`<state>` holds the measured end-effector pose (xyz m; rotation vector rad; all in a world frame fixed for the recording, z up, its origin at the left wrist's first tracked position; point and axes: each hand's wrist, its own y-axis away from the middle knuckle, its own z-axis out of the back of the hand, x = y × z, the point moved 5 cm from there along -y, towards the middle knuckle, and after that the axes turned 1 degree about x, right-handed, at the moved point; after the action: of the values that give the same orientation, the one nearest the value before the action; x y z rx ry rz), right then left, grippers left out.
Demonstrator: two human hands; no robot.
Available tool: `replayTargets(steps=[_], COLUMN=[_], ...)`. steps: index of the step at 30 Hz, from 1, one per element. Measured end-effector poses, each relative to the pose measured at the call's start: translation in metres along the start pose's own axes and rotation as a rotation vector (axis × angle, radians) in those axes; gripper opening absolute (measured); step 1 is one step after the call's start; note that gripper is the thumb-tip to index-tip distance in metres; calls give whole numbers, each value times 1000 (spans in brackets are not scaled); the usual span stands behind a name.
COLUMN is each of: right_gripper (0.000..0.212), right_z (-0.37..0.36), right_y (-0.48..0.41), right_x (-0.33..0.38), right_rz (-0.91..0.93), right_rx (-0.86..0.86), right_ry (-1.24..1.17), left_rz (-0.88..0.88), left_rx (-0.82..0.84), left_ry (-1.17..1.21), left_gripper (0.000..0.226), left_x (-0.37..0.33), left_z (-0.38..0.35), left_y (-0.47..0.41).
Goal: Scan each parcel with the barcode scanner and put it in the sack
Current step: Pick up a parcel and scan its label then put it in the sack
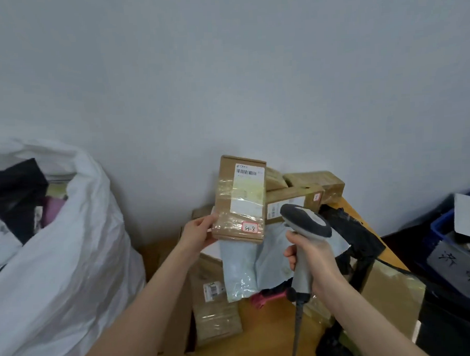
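Your left grip [201, 231] pinches a taped brown parcel [229, 205], label facing you; your right grip [319, 256] wraps the grey barcode scanner [305, 220].

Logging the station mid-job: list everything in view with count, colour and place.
held parcel: 1, brown cardboard, barcode label facing camera, raised above the pile
barcode scanner: 1, grey and black, right of held parcel
sack: 1, white, open, at left
cardboard parcels: several, brown, piled on table
poly mailer: 1, pale grey, on pile below held parcel
black bag: 1, black, right of scanner
crate: 1, blue, far right
table: 1, wood, under pile
left hand: grips held parcel
right hand: grips scanner handle
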<state>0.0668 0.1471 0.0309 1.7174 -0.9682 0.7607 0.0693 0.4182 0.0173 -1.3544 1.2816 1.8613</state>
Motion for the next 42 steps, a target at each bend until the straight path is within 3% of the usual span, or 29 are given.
replayTargets(steps=[4,9,11,13,16,19,22,25,42], right_gripper=[9,19,24,29,35,26,16,17,24], right_z=[-28,-65,-73,-74,-73,-71,-74,-79,-77], right_y=[14,17,20,23,30,42,60,79,104], right_x=[2,-4,-12,-21,-34,-37,-39,-43,-44], right_rz=[65,20,10,48,87,137,127,116,73], right_rx=[17,128,164,170,144,74,185,255,237], right_ry=[-45,-160,-106,4,108,196,198,280,461], left_rz=[-56,-57,-28,-24,-53,-74,-75,-78,-43], left_rx=[88,322,375,320,215,144,59,29,-103], left_ry=[68,69,48,28,-48,-42,10,35,-11], left_gripper=[21,64,66,56,60,50,47,45,51], left_x=[2,15,20,21,21,30,46,59,96], left_z=[30,45,49,57,69,76,78,76,86], left_y=[33,66,74,77,79,81,81,82,75])
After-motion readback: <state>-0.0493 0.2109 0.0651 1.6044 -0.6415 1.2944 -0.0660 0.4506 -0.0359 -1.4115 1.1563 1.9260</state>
